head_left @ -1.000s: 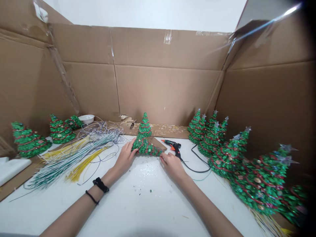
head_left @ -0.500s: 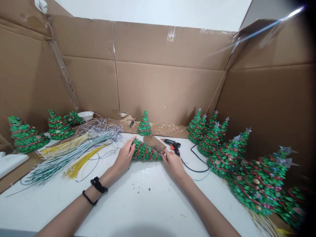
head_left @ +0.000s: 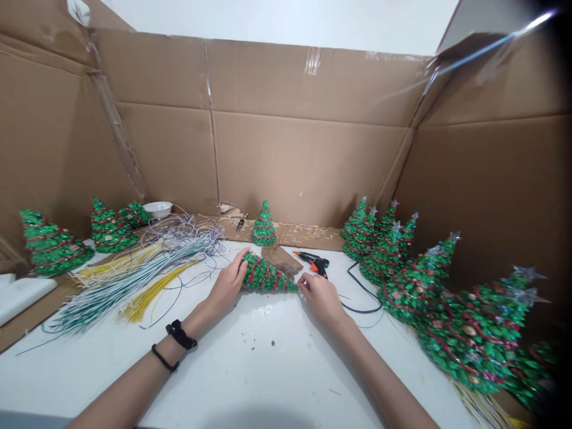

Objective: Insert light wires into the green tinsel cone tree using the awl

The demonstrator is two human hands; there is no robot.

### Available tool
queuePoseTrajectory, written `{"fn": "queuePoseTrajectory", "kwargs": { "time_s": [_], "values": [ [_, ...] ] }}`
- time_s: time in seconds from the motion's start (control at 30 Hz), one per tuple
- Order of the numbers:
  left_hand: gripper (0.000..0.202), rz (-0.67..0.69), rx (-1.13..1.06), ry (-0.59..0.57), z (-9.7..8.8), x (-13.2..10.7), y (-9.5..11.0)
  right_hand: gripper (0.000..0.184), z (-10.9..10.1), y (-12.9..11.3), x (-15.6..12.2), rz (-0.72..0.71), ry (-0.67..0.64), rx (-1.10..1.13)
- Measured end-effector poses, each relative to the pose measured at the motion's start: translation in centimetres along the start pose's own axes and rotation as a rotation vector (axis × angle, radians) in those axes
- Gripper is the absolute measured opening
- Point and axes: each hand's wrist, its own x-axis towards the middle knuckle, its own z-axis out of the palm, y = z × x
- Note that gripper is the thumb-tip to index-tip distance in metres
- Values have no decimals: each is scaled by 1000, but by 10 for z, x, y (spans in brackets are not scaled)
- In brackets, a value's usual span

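Note:
A small green Christmas tree (head_left: 267,275) with red garland lies on its side over the white table, its tip pointing right. My left hand (head_left: 229,277) is wrapped round the wide base end. At the narrow tip, the thumb and fingers of my right hand (head_left: 318,292) are pinched together; whether a bit of garland is between them is too small to tell. Just behind the tree is a brown cardboard piece (head_left: 281,260) with a glossy patch. A black and orange glue gun (head_left: 313,262) rests beyond my right hand, its cord trailing right.
Bundles of yellow, white and green wire strips (head_left: 143,280) spread at the left. Finished trees (head_left: 473,328) with silver stars line the right side. One small tree (head_left: 264,225) stands at the back, and a white bowl (head_left: 158,209) sits back left. Cardboard walls (head_left: 313,161) enclose the table (head_left: 250,381).
My right hand has shifted slightly right along the tree to its very tip, uncovering more of the end. My left hand keeps its hold on the base. The view has shifted a little.

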Motion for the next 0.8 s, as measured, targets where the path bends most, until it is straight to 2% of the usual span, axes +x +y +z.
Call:
{"fn": "queuePoseTrajectory", "kwargs": {
  "time_s": [0.13,0.27,0.53,0.8],
  "values": [
    [49,-11,16,-7,0,0,1,25,1,-2,-1,-35,74,112],
    [49,-11,16,-15,0,0,1,25,4,-2,-1,-107,64,188],
    [48,-9,29,-23,-1,1,-1,26,5,-3,-2,-85,37,46],
    [49,-13,46,-30,0,0,-1,24,2,-5,-4,-153,47,-11]
  ]
}}
